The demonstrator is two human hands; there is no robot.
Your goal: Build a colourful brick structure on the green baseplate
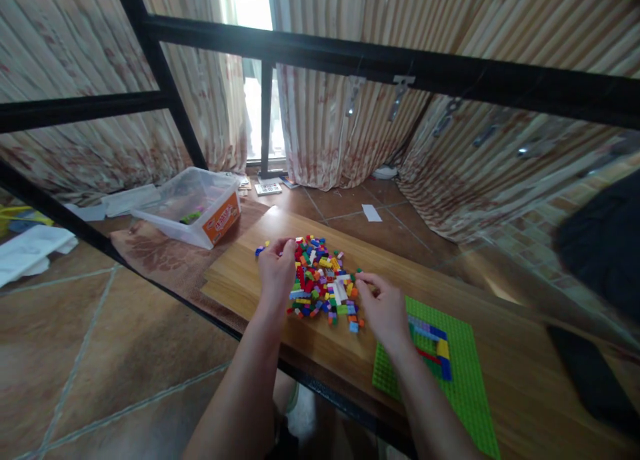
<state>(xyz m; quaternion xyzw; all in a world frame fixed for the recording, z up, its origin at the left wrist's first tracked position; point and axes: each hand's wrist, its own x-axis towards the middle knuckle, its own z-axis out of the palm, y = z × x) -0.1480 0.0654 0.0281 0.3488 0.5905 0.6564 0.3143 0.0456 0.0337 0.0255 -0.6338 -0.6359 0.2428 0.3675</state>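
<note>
Small multicoloured toy building bricks [320, 280] lie in a loose pile on the wooden board. At the pile's upper left is my left hand [277, 263], its thumb and fingers pinched together; whatever they may hold is hidden. My right hand [384, 305] is at the pile's right side with its fingers closed in a pinch. A bit of green shows by its fingertips, too small to tell whether it is held. Under my right forearm lies a green baseplate [465, 387], partly covered. Blue, yellow and red bricks [443, 350] form an outline on it.
The wooden board [240, 273] lies across a black-framed table. A clear plastic bin [193, 207] with an orange label stands beyond its left end, a few pieces inside. A dark flat object [590, 373] lies at right. Black metal bars [300, 43] cross in front of the curtains.
</note>
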